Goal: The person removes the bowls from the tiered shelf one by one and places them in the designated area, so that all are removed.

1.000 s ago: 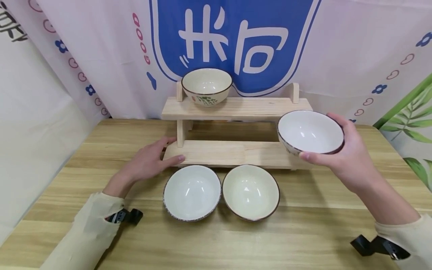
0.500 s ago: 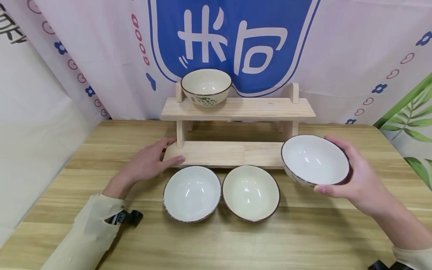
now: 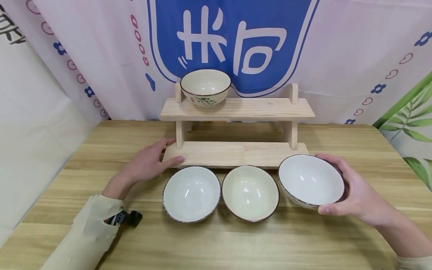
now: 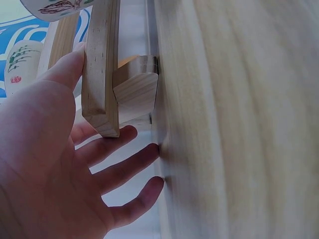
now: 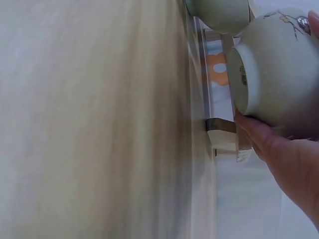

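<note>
My right hand (image 3: 357, 195) grips a white-lined, dark-rimmed bowl (image 3: 310, 180) by its right side, thumb near the front rim. The right wrist view shows this bowl's unglazed foot raised off the tabletop. To its left, a cream bowl (image 3: 251, 193) and a speckle-rimmed white bowl (image 3: 192, 195) stand side by side before the two-tier wooden shelf (image 3: 216, 153). My left hand (image 3: 146, 161) holds the left end of the lower board, its thumb on top; in the left wrist view the other fingers (image 4: 127, 169) spread below that end. A painted cream bowl (image 3: 206, 86) sits on the upper tier at left.
The wood-grain table (image 3: 216, 243) runs under everything. Right behind the shelf hangs a printed cloth (image 3: 337, 56) with a blue emblem. Upright pegs (image 3: 293, 93) rise at the back of the upper tier.
My right hand has brought the bowl down and toward me, from in front of the shelf's right end to beside the cream bowl. The left hand has stayed put.
</note>
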Motion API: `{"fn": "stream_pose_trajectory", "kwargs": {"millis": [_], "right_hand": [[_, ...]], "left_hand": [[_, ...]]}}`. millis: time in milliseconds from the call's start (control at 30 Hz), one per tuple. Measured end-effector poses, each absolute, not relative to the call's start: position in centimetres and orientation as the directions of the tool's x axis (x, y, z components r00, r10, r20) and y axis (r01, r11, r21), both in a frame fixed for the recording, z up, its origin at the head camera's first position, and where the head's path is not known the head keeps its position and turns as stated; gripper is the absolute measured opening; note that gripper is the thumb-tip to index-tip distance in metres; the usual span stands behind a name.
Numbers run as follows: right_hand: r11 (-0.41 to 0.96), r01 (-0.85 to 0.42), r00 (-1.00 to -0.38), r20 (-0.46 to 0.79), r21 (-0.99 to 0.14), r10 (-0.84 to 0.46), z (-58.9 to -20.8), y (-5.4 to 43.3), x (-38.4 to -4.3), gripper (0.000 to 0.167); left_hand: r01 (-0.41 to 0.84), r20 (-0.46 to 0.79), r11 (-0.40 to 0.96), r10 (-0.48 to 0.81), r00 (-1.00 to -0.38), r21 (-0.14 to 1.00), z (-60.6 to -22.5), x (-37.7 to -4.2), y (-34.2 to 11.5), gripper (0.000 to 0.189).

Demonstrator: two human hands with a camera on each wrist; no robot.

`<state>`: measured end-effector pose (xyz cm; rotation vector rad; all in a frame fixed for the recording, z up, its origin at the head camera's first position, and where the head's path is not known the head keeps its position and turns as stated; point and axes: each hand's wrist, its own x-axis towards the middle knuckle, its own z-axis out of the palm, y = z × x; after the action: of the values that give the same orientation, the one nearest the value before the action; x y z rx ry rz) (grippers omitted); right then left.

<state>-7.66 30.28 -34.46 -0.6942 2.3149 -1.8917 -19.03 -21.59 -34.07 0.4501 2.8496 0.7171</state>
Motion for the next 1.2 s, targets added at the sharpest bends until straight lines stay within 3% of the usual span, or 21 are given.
{"fn": "stream_pose_trajectory", "kwargs": {"millis": [600, 833, 1200], "right_hand": [[0.240, -0.281, -0.905, 0.174, -0.929, -0.388, -35.1, 30.5, -7.1, 0.114], [0.345, -0.294, -0.915, 0.159, -0.891, -0.370, -35.9, 30.9, -7.0, 0.115], [0.378, -0.305, -0.893, 0.125, -0.874, -0.433, -35.9, 31.3, -7.0, 0.118]], "left_hand": [[0.257, -0.081, 0.839, 0.335, -0.939, 0.480, -34.2, -19.1, -21.7, 0.090], [0.254, -0.086, 0.841, 0.333, -0.939, 0.478, -34.2, -19.1, -21.7, 0.091], [0.247, -0.095, 0.842, 0.330, -0.939, 0.480, -34.0, -19.1, -21.6, 0.092]]}}
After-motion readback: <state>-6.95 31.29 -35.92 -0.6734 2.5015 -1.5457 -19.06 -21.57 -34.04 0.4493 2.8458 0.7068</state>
